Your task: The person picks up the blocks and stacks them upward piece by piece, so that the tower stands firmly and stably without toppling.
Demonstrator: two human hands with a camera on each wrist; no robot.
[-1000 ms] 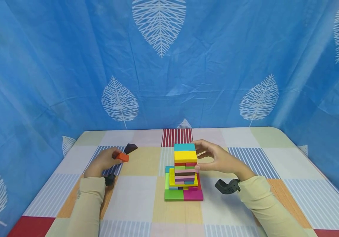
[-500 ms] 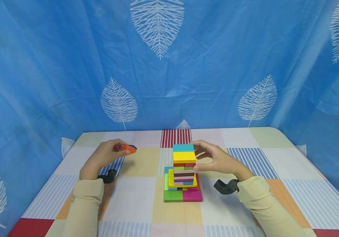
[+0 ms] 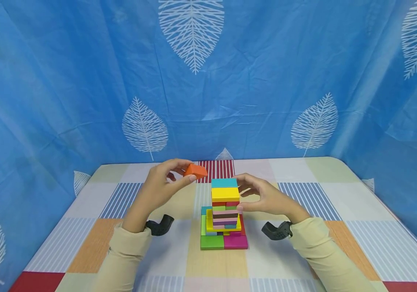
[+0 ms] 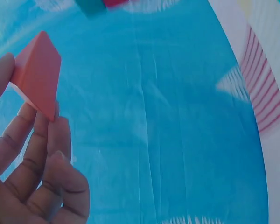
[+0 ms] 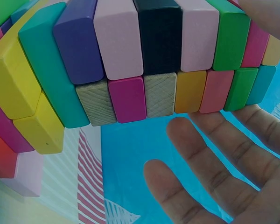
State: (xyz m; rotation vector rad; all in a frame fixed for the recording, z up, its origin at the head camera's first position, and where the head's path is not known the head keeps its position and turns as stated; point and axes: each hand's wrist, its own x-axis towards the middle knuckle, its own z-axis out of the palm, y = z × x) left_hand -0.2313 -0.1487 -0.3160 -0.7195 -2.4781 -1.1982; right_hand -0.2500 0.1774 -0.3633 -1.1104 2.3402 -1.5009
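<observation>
An orange triangular block (image 3: 195,172) is pinched by my left hand (image 3: 162,184) between thumb and fingertips. It is raised behind and left of a tower of coloured blocks (image 3: 225,194). In the left wrist view the orange block's flat triangular face shows beside the thumb. A teal block (image 3: 224,183) tops the tower, above a yellow one (image 3: 225,194). My right hand (image 3: 263,194) stands at the tower's right side, thumb at the near edge and fingers toward the back. In the right wrist view some fingertips (image 5: 210,119) touch the blocks, while the lower fingers stay apart.
The tower's base is wide, with green (image 3: 212,242) and magenta (image 3: 235,242) blocks in front. A patchwork-checked cloth (image 3: 150,251) covers the table. Blue leaf-print curtains (image 3: 259,81) hang behind and at both sides.
My left hand has lifted the orange block and carried it right, toward the tower. A dark block seen earlier at left is out of sight. My right hand stays at the tower.
</observation>
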